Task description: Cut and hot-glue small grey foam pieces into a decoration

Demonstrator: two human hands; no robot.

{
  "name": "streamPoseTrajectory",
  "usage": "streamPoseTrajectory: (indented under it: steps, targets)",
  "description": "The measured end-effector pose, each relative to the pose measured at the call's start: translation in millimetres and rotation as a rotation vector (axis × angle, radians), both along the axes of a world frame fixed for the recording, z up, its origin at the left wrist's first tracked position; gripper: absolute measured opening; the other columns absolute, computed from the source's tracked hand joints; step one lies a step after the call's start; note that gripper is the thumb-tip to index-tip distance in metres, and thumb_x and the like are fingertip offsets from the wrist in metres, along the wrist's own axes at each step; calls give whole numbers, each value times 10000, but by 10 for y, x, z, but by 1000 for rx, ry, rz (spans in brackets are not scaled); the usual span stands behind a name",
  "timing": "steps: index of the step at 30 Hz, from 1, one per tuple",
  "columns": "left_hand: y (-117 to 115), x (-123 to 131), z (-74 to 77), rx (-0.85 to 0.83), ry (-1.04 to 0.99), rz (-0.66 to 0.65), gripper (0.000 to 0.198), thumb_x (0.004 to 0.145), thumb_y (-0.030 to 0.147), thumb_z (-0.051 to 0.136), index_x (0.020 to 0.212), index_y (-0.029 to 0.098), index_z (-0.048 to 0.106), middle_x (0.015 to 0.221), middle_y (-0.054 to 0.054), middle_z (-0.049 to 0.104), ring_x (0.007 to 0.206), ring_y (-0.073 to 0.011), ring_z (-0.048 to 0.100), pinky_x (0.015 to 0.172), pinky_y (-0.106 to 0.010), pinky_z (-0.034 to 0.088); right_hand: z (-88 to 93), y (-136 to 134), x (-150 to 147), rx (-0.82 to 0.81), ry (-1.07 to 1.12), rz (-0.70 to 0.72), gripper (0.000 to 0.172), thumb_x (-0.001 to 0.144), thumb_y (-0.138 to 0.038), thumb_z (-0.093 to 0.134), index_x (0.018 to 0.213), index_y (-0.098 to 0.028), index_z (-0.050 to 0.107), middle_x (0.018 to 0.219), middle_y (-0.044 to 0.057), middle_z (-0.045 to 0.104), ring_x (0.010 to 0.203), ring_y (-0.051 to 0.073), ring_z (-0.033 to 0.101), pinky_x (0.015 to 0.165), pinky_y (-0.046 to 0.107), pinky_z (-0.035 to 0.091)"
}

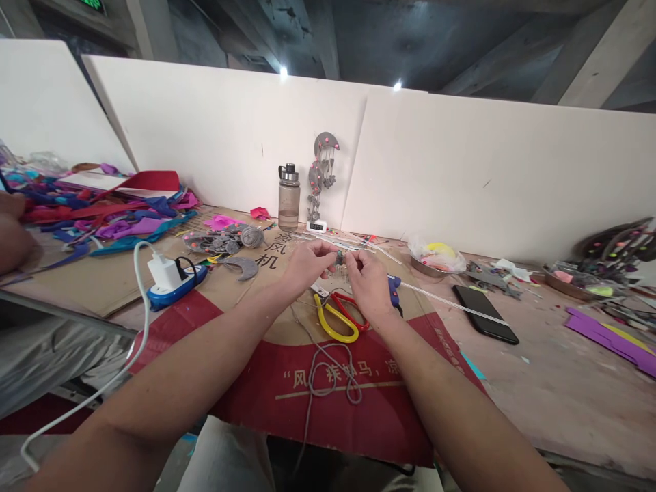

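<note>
My left hand (310, 265) and my right hand (367, 279) meet over the cardboard, their fingertips pinched on a small dark grey piece (339, 257), too small to make out fully. Scissors with one yellow and one red handle (335, 328) lie just below my hands. Grey yarn (322, 389) curls loosely across the red part of the cardboard (246, 389) and hangs over its front edge. Beside my right hand is a blue glue gun (393, 290), partly hidden, with a clear glue stick (435, 298) extending to the right. A grey felt crescent (242, 267) lies to the left.
A blue power strip (177, 287) with a white charger (165, 272) stands left, its cable looping down. A bottle (289, 198) and a grey moon hanging (324, 171) are at the back. A phone (484, 313) lies right. Colourful felt scraps (128, 219) are piled left.
</note>
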State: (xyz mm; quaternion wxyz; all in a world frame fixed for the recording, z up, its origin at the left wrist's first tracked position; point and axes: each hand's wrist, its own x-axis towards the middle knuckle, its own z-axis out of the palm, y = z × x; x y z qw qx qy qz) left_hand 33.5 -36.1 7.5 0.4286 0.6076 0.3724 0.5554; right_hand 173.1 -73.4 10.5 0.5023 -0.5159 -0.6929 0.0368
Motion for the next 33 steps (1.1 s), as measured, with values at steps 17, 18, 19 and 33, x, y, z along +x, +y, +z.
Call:
streamPoseTrajectory:
  steps: [17,18,19,33]
  targets:
    - [-99,39,57,-117,-1,-129,92,691,174,664,771,130,657,681,-42,671,573,-136,652,469,-219,490,7,-11,48,-73,25,10,319,919,-372,425,676,-206,549,676,19,601,634,160,497,617,277,326]
    - [-99,37,57,-138,-23,-135,91,686,174,669,762,130,648,680,-42,671,569,-138,652,471,-223,492,11,-13,48,-76,28,13,320,920,-370,424,672,-206,545,675,19,598,635,159,496,619,278,326]
    - [-100,34,57,-158,-47,-146,92,681,174,672,754,130,640,680,-43,671,566,-139,652,475,-227,494,15,-16,48,-79,29,14,320,920,-366,423,669,-205,541,672,17,594,633,157,493,619,278,325]
    - [-129,-12,92,-116,-53,-315,167,663,195,699,810,120,672,738,-55,671,652,-150,660,519,-235,525,21,-41,66,-99,67,21,316,916,-346,429,663,-199,548,646,2,570,622,147,473,607,272,312]
